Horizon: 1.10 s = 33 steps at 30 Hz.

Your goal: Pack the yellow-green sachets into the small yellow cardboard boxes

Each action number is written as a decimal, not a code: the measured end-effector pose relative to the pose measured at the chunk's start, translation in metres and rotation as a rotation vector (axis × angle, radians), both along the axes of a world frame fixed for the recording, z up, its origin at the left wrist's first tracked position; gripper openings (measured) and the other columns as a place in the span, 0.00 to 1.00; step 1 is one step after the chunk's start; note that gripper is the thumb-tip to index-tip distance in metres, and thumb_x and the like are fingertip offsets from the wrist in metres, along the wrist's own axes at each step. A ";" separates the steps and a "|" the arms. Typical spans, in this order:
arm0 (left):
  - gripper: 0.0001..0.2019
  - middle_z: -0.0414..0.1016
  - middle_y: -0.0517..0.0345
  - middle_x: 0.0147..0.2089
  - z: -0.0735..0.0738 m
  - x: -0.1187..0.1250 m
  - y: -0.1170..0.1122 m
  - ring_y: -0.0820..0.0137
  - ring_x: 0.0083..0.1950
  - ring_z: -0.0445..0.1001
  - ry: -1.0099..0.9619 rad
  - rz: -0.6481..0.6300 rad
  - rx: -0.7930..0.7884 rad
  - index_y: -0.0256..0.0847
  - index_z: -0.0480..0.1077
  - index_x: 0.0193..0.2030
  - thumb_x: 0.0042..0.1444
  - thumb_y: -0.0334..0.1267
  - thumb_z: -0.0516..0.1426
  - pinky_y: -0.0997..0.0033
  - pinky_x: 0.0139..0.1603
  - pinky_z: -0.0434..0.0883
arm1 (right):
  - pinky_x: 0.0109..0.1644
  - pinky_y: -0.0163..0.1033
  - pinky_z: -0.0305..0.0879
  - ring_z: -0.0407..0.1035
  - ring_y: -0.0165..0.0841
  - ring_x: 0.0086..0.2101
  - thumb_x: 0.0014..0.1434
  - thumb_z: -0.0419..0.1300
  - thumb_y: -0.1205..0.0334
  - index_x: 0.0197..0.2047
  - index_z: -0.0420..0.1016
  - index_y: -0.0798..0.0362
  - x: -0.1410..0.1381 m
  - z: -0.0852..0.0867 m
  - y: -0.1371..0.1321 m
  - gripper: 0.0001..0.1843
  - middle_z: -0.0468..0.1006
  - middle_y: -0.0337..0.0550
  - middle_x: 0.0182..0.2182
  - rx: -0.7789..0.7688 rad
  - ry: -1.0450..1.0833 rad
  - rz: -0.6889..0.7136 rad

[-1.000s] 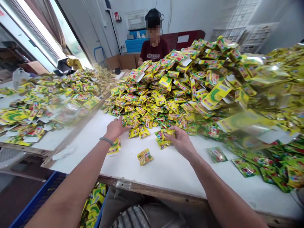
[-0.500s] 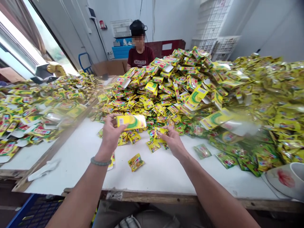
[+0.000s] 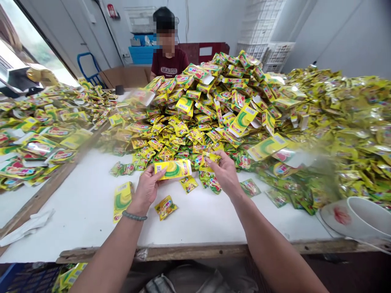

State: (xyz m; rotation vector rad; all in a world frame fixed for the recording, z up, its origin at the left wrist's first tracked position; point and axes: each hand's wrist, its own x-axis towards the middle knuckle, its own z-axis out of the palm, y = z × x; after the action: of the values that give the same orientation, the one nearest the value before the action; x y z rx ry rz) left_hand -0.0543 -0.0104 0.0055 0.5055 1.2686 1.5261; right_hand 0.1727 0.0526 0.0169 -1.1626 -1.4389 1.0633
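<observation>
My left hand (image 3: 148,188) is closed on a flat yellow carton (image 3: 172,169) with a green swirl, held just above the white table (image 3: 91,211). My right hand (image 3: 223,173) is closed on a small bunch of yellow sachets (image 3: 210,159), lifted a little off the pile's front edge. Between and below my hands lie loose sachets, one (image 3: 165,206) near my left wrist and one (image 3: 188,184) under the carton. Another flat yellow carton (image 3: 122,199) lies on the table to the left of my left arm.
A huge heap of yellow and green sachets and cartons (image 3: 232,110) covers the table's far half. A second table at left (image 3: 36,134) carries more. A person in a dark red shirt (image 3: 168,65) sits opposite. A white bowl (image 3: 363,215) stands at right. Packets fill a bin below (image 3: 69,274).
My left hand has come down and toward me with the yellow carton. My right hand has lifted a bunch of sachets off the pile. The view has shifted right, showing more of the bowl.
</observation>
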 end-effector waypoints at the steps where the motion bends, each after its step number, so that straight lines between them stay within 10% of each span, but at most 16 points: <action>1: 0.22 0.81 0.59 0.39 0.001 -0.001 -0.001 0.71 0.35 0.80 -0.024 0.026 0.012 0.40 0.73 0.43 0.40 0.33 0.72 0.77 0.32 0.77 | 0.26 0.35 0.48 0.51 0.28 0.22 0.53 0.62 0.48 0.39 0.67 0.49 0.001 0.002 -0.001 0.16 0.58 0.30 0.21 0.007 -0.038 0.007; 9: 0.28 0.81 0.52 0.45 0.005 0.012 -0.010 0.69 0.32 0.81 -0.042 -0.252 -0.065 0.43 0.67 0.58 0.50 0.40 0.68 0.71 0.36 0.79 | 0.28 0.35 0.54 0.57 0.29 0.25 0.55 0.62 0.48 0.39 0.68 0.50 -0.007 0.003 -0.011 0.15 0.65 0.33 0.24 0.008 -0.039 0.159; 13: 0.41 0.81 0.56 0.43 -0.005 0.015 -0.013 0.68 0.33 0.79 0.279 -0.405 -0.040 0.46 0.65 0.63 0.41 0.42 0.72 0.68 0.39 0.77 | 0.26 0.35 0.49 0.52 0.29 0.22 0.53 0.63 0.46 0.39 0.68 0.49 -0.010 -0.006 -0.009 0.18 0.57 0.30 0.20 -0.027 -0.021 0.075; 17: 0.29 0.80 0.57 0.34 -0.013 0.009 -0.012 0.64 0.31 0.77 0.689 -0.329 -0.057 0.45 0.73 0.58 0.49 0.49 0.67 0.67 0.37 0.73 | 0.25 0.35 0.44 0.47 0.28 0.21 0.54 0.62 0.45 0.39 0.67 0.48 -0.011 -0.005 -0.010 0.17 0.52 0.29 0.19 -0.034 -0.070 0.085; 22: 0.23 0.79 0.49 0.49 -0.004 0.005 -0.011 0.60 0.40 0.76 0.980 -0.290 -0.035 0.39 0.78 0.46 0.51 0.56 0.62 0.67 0.41 0.71 | 0.29 0.36 0.53 0.55 0.30 0.25 0.55 0.61 0.48 0.39 0.67 0.48 -0.009 0.001 -0.011 0.15 0.61 0.33 0.24 0.047 -0.039 0.080; 27: 0.22 0.81 0.56 0.41 0.004 0.003 -0.017 0.60 0.42 0.75 0.875 -0.590 0.038 0.42 0.79 0.46 0.54 0.57 0.61 0.70 0.41 0.69 | 0.33 0.37 0.56 0.58 0.32 0.27 0.57 0.59 0.52 0.40 0.67 0.49 -0.005 0.008 -0.010 0.11 0.65 0.36 0.27 0.156 -0.141 0.033; 33: 0.22 0.80 0.54 0.49 0.005 0.004 -0.017 0.60 0.49 0.76 0.564 -0.543 0.059 0.42 0.79 0.47 0.51 0.54 0.66 0.67 0.51 0.70 | 0.29 0.36 0.49 0.54 0.30 0.23 0.57 0.58 0.57 0.37 0.68 0.49 0.004 0.019 -0.009 0.06 0.62 0.32 0.21 0.108 -0.375 0.178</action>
State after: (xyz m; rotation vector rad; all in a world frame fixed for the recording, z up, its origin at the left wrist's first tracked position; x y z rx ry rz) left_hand -0.0503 -0.0271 0.0100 1.2708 1.3498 0.9873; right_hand 0.1767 0.0435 0.0359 -1.2166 -1.8984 0.9037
